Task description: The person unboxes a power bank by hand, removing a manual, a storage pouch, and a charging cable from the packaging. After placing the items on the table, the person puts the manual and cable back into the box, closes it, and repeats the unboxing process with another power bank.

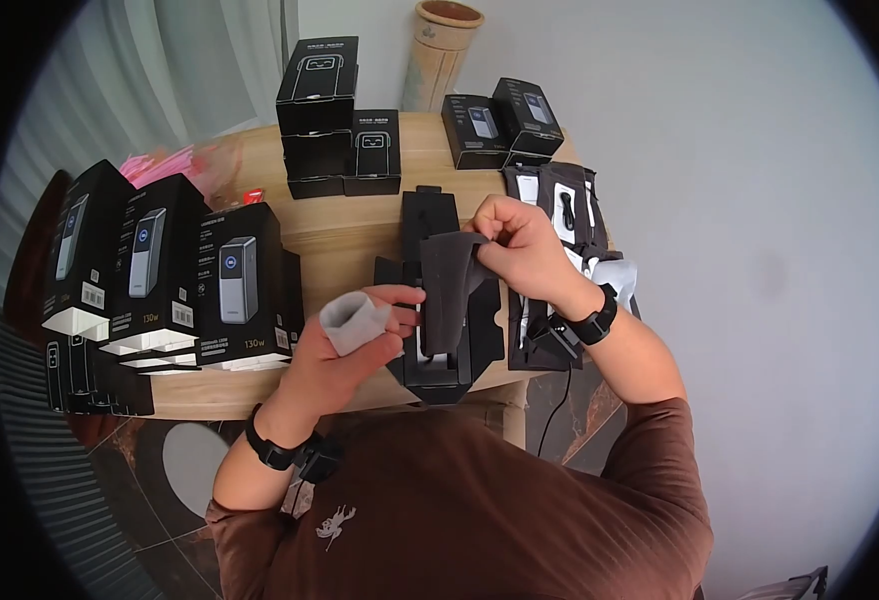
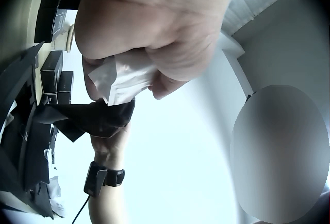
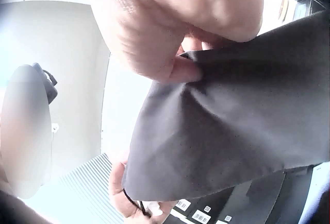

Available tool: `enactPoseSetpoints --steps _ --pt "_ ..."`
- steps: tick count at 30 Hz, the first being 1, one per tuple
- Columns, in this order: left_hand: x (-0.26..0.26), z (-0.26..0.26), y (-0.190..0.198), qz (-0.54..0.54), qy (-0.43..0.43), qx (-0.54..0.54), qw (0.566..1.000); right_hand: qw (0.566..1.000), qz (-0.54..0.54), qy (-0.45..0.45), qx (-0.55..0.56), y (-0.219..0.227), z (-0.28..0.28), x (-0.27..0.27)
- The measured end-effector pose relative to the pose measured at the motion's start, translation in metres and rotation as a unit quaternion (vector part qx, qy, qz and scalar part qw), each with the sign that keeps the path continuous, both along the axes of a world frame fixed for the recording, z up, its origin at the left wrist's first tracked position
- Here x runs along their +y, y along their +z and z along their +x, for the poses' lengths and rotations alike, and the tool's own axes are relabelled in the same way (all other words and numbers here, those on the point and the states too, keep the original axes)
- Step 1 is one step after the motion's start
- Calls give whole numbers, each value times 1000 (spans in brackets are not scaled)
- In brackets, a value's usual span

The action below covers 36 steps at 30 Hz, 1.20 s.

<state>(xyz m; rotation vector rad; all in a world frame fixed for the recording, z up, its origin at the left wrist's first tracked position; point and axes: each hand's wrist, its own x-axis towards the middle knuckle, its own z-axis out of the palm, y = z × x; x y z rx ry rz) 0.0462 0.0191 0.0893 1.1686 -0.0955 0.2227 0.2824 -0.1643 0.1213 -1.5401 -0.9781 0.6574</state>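
Grey pouch: held up over the open black box [image 1: 436, 378], midway across the worktop [image 1: 335, 237]; I'd judge the step in hand to be handling this pouch [image 1: 448, 290] around the white sleeve.
Doing it well: pinch only the rim, let the cloth hang straight, and spread the mouth with both hands before anything meets it; keep the cord out of the way and the thin sleeve uncrushed.
Pouch's looks: dark charcoal, soft and matte, flat and long, with creases fanning from the pinch; it seems limp enough to fold in on itself. A black cord [image 3: 142, 209] shows by one corner.
Right hand: thumb and fingers pinch the pouch's upper edge [image 1: 530, 245].
Left hand: curled round the white sleeve [image 1: 353, 325], fingertips toward the cloth [image 1: 335, 375]; from here I can't be sure whether they touch it.
White sleeve: pale, thin, its round mouth turned up; what it contains, if anything, I can't make out.
Right of the box: dark cloth pieces with white items and a coiled black cable [image 1: 568, 210].
Left side: printed boxes [image 1: 240, 290] standing in a row.
Behind: a stack of black boxes [image 1: 320, 95].
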Motion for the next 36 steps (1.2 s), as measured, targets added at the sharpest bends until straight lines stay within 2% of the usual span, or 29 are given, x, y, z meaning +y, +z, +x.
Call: enactPoseSetpoints --steps 1,4,7,8,10,13,17,20,22,24,27,30,31,34,36 --pt "-1 0 1 37 1 2 999 1000 -19 -11 -3 -1 -2 1" --pt "-2 4 -7 -28 -20 3 999 999 -32 -19 -26 -9 -7 3" --pt "-7 6 -13 -182 -32 4 983 998 -46 5 -38 -12 -16 4" --pt "-5 5 -16 -194 -33 -8 980 997 -45 2 -64 -15 -19 5" --pt "-1 3 -22 -218 -34 -33 975 999 -21 -7 -42 -22 -22 7" --pt "-3 0 -23 -128 -27 -65 989 999 -34 -6 -6 -31 -29 10" --pt "-9 3 -16 25 35 -42 998 997 -70 10 -28 -35 -33 12" --pt "-5 2 -19 99 98 -31 990 998 -57 28 21 -42 -26 12" --pt "-8 -1 -7 125 147 9 981 990 45 -20 -135 -22 -33 14" --pt "-13 0 5 201 181 30 962 970 104 -10 -218 7 -34 8" --pt "-16 6 17 334 184 25 924 969 49 156 -184 54 -68 3" --pt "-21 10 13 433 172 5 885 932 26 179 -314 53 -80 9" --pt "-22 11 11 458 172 -1 872 932 22 183 -313 54 -77 8" --pt "-31 12 18 435 220 -30 873 929 10 188 -319 52 -67 5" --pt "-31 14 17 405 200 -59 890 928 2 171 -332 49 -69 1"
